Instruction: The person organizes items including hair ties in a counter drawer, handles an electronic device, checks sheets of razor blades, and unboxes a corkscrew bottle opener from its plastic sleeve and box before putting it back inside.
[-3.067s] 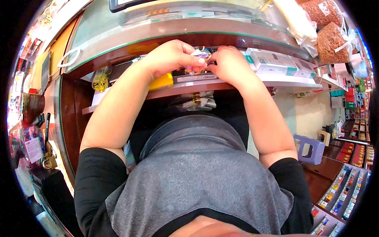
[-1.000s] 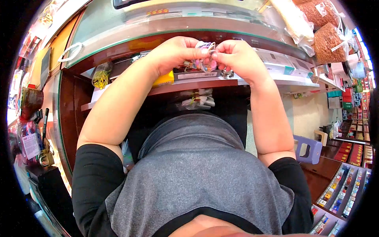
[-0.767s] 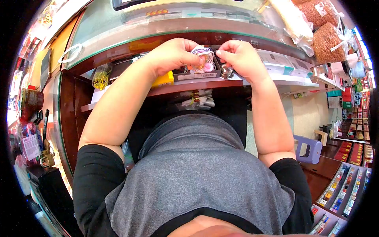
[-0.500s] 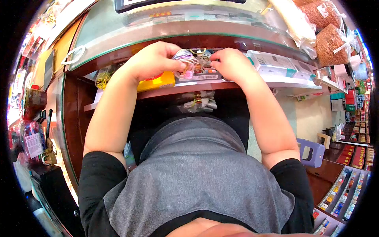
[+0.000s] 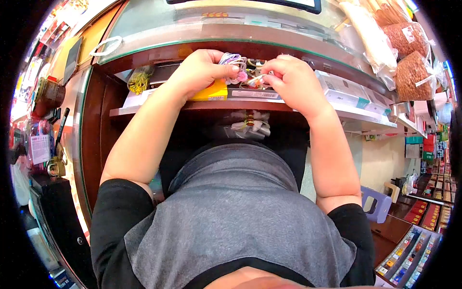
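My left hand (image 5: pixel 207 72) pinches a bundle of coiled cords (image 5: pixel 234 61), white and purple with a pink piece hanging at its lower side. Close to its right, my right hand (image 5: pixel 288 77) has its thumb and fingers pressed on a small white and orange item (image 5: pixel 257 81). Both hands are over a dark shallow box (image 5: pixel 254 94) with a white label on its front edge, holding small things that my hands partly hide. A yellow box (image 5: pixel 211 91) lies to the left of it, partly under my left wrist.
White boxes (image 5: pixel 341 89) lie on the shelf (image 5: pixel 139 110) at right, a bag of yellow-green items (image 5: pixel 139 82) at left. The glass counter (image 5: pixel 183 36) rises beyond. Bagged brown goods (image 5: pixel 414 79) stand at upper right, a purple stool (image 5: pixel 378 204) at lower right.
My left hand has drawn the cord bundle leftward, out of the box. My right hand, apart from it half a second ago, now holds the small white and orange item. The view has shifted slightly.
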The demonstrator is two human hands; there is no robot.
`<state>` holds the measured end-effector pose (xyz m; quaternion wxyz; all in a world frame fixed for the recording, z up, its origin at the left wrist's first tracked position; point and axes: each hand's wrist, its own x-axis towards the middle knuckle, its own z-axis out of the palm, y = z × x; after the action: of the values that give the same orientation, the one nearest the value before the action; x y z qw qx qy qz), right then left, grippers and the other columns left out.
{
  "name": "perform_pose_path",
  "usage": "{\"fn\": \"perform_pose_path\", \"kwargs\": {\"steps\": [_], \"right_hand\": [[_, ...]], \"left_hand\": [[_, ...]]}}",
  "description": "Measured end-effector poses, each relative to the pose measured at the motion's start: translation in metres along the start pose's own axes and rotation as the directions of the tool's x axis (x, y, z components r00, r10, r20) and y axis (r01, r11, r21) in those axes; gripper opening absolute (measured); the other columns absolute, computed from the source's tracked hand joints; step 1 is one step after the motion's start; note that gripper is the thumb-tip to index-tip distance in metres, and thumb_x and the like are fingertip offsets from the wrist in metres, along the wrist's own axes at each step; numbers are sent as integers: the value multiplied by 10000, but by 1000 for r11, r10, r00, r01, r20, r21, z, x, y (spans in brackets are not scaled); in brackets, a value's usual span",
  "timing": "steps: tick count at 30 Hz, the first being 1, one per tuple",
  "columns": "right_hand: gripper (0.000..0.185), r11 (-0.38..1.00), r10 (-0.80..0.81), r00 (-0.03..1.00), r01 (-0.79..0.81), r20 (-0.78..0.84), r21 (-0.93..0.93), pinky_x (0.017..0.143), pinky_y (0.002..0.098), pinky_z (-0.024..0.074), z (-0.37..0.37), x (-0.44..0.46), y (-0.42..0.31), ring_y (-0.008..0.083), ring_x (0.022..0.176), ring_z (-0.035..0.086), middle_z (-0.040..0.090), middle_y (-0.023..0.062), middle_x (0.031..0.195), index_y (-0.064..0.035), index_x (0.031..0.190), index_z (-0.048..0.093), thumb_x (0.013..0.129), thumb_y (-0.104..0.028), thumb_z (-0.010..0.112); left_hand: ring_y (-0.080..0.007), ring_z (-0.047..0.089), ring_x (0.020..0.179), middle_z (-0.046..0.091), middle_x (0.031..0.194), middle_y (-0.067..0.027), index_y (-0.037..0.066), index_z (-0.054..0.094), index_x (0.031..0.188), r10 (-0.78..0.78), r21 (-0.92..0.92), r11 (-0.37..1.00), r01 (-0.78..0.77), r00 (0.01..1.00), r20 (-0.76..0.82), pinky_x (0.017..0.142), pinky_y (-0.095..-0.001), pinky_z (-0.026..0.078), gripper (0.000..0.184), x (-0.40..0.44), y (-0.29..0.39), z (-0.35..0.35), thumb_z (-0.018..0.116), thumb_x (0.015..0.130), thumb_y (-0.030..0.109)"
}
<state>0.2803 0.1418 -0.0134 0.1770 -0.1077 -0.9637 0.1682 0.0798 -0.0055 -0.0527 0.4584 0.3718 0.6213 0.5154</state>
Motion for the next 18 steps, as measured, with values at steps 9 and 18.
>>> {"fn": "perform_pose_path", "kwargs": {"steps": [9, 18], "right_hand": [[185, 992, 66, 995, -57, -78, 115, 809, 448, 522, 20, 23, -36, 336, 893, 668, 697, 146, 926, -65, 904, 730, 850, -230, 665], [270, 963, 261, 965, -261, 9, 69, 883, 429, 519, 25, 6, -15, 342, 980, 670, 698, 182, 1017, -58, 1004, 739, 878, -288, 674]], "left_hand": [[-95, 621, 766, 720, 901, -52, 14, 716, 1053, -21, -69, 997, 31, 991, 132, 713, -230, 481, 300, -10, 8, -9, 807, 822, 184], [-97, 631, 737, 726, 901, -52, 8, 715, 1027, 88, -187, 979, -75, 994, 66, 682, -203, 482, 250, -10, 2, -3, 715, 845, 179]]}}
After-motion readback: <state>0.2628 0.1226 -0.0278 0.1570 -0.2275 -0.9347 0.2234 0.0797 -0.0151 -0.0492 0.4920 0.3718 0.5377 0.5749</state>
